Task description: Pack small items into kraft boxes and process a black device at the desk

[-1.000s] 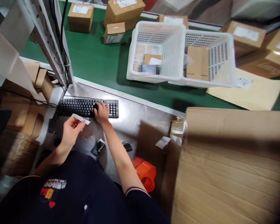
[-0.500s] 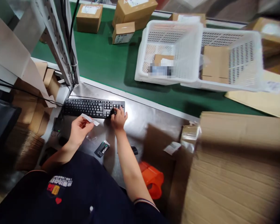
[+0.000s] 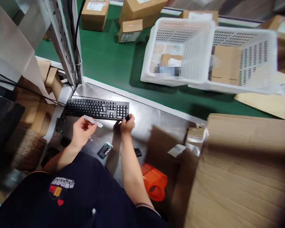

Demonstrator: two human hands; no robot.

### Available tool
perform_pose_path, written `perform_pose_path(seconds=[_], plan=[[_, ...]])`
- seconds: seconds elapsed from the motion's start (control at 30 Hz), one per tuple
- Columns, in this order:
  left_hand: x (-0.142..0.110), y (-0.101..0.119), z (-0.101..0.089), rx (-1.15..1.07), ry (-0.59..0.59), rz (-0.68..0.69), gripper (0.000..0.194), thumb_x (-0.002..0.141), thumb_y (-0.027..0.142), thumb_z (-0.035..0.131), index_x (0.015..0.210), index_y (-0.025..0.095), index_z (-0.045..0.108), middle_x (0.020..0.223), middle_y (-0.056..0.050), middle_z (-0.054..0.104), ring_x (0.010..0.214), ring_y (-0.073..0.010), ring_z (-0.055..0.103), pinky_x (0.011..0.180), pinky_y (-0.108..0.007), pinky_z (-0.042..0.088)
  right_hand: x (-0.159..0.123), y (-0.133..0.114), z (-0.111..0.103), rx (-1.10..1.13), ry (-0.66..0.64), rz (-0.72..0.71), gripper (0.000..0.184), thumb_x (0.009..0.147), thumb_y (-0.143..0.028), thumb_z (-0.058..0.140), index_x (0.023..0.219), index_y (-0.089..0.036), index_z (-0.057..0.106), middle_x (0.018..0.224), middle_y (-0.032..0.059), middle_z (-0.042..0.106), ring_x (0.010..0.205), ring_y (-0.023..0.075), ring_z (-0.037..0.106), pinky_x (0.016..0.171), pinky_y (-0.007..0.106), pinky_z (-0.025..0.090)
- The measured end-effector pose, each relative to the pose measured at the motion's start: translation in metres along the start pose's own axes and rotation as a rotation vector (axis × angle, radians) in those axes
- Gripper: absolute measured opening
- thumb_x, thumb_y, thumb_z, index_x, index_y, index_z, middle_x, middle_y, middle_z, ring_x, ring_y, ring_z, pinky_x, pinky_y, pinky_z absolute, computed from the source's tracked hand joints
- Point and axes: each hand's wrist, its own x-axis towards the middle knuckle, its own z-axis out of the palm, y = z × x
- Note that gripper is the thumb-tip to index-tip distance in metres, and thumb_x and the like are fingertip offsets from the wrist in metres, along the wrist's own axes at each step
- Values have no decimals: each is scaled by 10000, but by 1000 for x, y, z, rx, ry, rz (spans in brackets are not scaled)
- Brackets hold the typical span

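Note:
My left hand (image 3: 82, 130) is closed in a pinch on a narrow white paper slip (image 3: 93, 121), just below the keyboard's near edge. My right hand (image 3: 127, 124) is curled around a small black object (image 3: 127, 117) whose kind I cannot make out, at the lower right corner of the black keyboard (image 3: 97, 109). A black packet with white lettering (image 3: 105, 150) lies on the metal tabletop (image 3: 147, 117) between my forearms. Beside my right forearm is another black item (image 3: 137, 152), partly hidden by the arm.
Two white perforated baskets (image 3: 147, 68) with cartons inside stand on the green surface (image 3: 104, 57) beyond a raised white edge. Small cartons (image 3: 95, 15) sit at the back. An orange tape dispenser-like piece (image 3: 154, 183) and large cardboard (image 3: 242, 177) are to the right. A metal post (image 3: 64, 41) rises at left.
My right hand has moved right and slightly down, off the number keys to the keyboard's corner, with the small black object still in it. My left hand keeps the slip. The view has shifted slightly.

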Motion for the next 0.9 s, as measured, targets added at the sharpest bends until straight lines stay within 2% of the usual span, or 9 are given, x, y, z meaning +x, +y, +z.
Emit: perform_pose_path(seconds=[0.13, 0.23, 0.43, 0.57, 0.73, 0.9], plan=[[-2, 1, -1, 58, -10, 21, 138, 730, 254, 806, 827, 190, 730, 670, 23, 627, 549, -81, 492, 529, -201, 396, -9, 5, -13, -109, -35, -165, 572, 794, -279, 444, 1325, -142, 608, 1424, 216, 591, 1348, 372, 516, 1132, 608, 388], [-2, -1, -1, 65, -18, 21, 140, 731, 248, 808, 836, 188, 737, 670, 25, 618, 552, -83, 489, 531, -202, 396, -19, 0, -20, -183, -116, -256, 495, 817, -265, 454, 1238, -170, 696, 1471, 205, 552, 1374, 372, 488, 1137, 594, 371], [-1, -4, -1, 39, -28, 32, 129, 745, 244, 807, 829, 183, 730, 663, 30, 598, 551, -75, 477, 536, -192, 399, -21, -7, -13, -208, -100, -337, 467, 859, -281, 505, 1272, -193, 705, 1518, 188, 498, 1389, 358, 444, 1138, 551, 372], [0, -4, -3, 31, -28, 21, 141, 746, 246, 808, 839, 178, 728, 670, 28, 605, 566, -75, 484, 538, -183, 401, -20, -9, -6, -267, -110, -343, 420, 867, -287, 547, 1249, -251, 717, 1539, 149, 487, 1404, 344, 428, 1128, 578, 361], [-1, -6, -2, 32, -23, 2, 155, 736, 259, 813, 838, 175, 731, 666, 27, 601, 563, -76, 490, 537, -187, 403, -19, -7, -7, -279, -40, -278, 396, 883, -287, 527, 1217, -231, 733, 1522, 164, 490, 1410, 358, 413, 1136, 603, 339], [-1, -6, 1, 35, -37, -3, 152, 736, 256, 806, 842, 175, 734, 661, 30, 590, 544, -70, 477, 526, -191, 390, -2, -10, -7, -247, -32, -244, 413, 902, -308, 492, 1230, -203, 721, 1524, 181, 480, 1432, 358, 387, 1163, 603, 306]])
